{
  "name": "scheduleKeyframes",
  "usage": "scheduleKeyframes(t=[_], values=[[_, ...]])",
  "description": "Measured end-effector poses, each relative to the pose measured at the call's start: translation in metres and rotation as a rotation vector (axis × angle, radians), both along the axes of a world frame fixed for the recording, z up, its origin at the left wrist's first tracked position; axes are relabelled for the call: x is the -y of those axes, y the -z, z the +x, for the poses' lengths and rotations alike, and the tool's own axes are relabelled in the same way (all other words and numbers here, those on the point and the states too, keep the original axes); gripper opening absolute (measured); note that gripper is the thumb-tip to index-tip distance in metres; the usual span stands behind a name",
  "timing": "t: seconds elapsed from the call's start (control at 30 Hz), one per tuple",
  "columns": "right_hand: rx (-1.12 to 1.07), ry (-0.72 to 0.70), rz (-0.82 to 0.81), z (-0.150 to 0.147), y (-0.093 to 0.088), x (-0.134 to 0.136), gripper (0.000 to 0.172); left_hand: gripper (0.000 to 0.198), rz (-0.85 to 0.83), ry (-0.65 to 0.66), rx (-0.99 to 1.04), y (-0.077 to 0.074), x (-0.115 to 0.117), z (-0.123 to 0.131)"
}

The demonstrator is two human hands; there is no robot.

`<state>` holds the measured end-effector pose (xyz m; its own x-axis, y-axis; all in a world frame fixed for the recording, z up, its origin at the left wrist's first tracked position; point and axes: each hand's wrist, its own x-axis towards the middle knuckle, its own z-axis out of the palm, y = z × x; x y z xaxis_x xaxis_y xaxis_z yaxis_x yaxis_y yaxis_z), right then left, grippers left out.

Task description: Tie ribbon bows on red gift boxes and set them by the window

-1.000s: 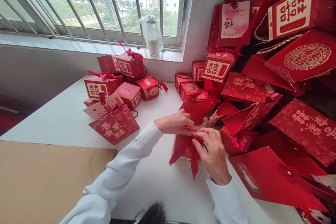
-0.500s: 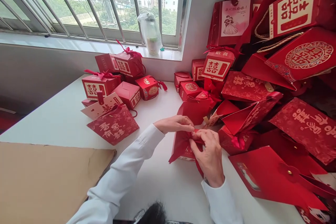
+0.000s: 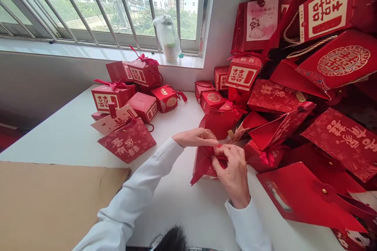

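In front of me on the white table sits a red gift box with a red ribbon across its top. One ribbon end hangs loose over the box's left side. My right hand is closed, thumb and fingers pinching the ribbon at the top of the box. My left hand reaches in from the left over the box's far edge, its fingers together and bent down at the ribbon. Its fingertips are close to those of my right hand, and what they grip is partly hidden.
Red boxes and bags pile up on the right against the wall. Several finished-looking red boxes and a flat bag stand at left. A cardboard sheet lies front left. A wrapped cup stands on the windowsill.
My right hand has shifted slightly left and up at the ribbon. The ribbon tail that hung below my right hand no longer shows. My left hand has hardly moved.
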<state>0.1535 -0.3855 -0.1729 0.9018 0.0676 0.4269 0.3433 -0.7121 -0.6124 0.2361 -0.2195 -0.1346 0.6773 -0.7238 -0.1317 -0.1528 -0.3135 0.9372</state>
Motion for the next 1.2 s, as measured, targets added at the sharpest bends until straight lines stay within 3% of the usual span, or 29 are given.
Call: scheduleKeyframes(t=[0.33, 0.5, 0.63, 0.87, 1.03, 1.2], values=[[0.007, -0.005, -0.006, 0.000, -0.002, -0.001, 0.010, 0.048, 0.336, 0.051, 0.651, -0.018, 0.008, 0.001], [-0.003, -0.023, 0.001, 0.000, -0.003, -0.001, 0.009, 0.045, 0.504, 0.069, 0.836, -0.024, 0.013, -0.004], [-0.083, -0.056, 0.073, 0.001, -0.006, 0.011, 0.014, 0.048, 0.510, 0.079, 0.778, -0.022, 0.011, -0.007], [-0.271, 0.118, 0.186, 0.005, -0.009, 0.041, 0.036, 0.040, 0.434, -0.078, 0.667, -0.007, 0.008, -0.014], [-0.423, 0.033, 0.218, 0.003, -0.011, 0.039, 0.035, 0.040, 0.381, -0.169, 0.593, -0.003, 0.013, -0.024], [-0.517, -0.079, 0.483, 0.003, -0.005, 0.039, 0.038, 0.047, 0.415, -0.283, 0.545, 0.000, 0.020, -0.041]])
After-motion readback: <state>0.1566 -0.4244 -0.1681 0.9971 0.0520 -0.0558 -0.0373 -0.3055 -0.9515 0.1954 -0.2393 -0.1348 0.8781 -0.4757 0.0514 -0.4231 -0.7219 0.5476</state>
